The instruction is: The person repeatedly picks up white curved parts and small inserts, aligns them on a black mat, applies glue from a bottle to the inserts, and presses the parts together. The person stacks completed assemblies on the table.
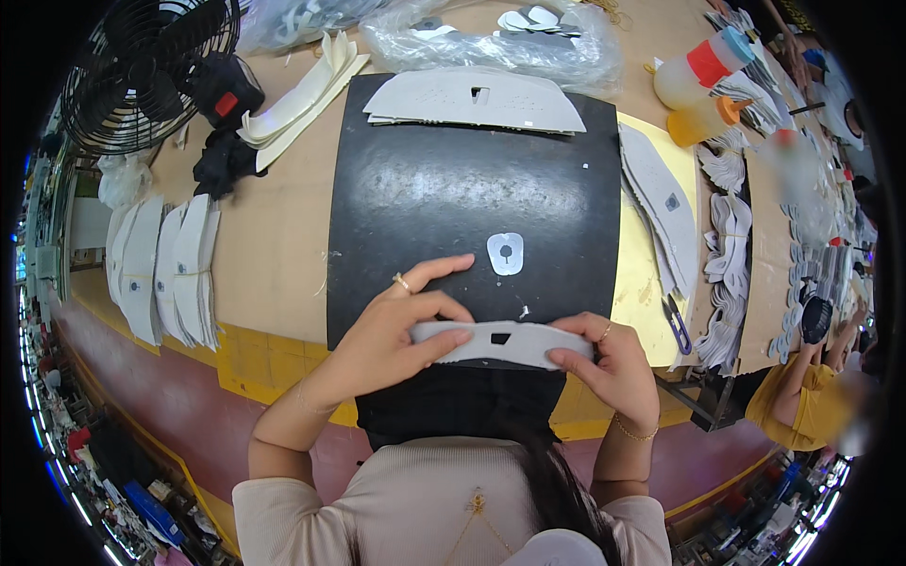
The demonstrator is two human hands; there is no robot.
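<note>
A curved, light grey piece of shoe-upper-like material point(530, 346) with a small dark cutout spans my two hands at the near edge of a black mat point(406, 208). My left hand point(401, 325) pinches its left end between thumb and fingers, the index finger stretched out over the mat. At the right end, my right hand point(613, 363) grips it with the thumb on top. Just beyond lies a small whitish patch point(510, 269) with a dark keyhole-shaped mark. More grey curved pieces point(425, 99) are stacked at the mat's far edge.
Right of the mat, a yellow sheet point(637, 302) carries grey pieces point(661, 179) and thread snips point(677, 325). Squeeze bottles point(694, 74) stand behind. Bundled pieces point(142, 264) and a black fan point(146, 80) are at left. Plastic bags point(387, 42) lie at the back.
</note>
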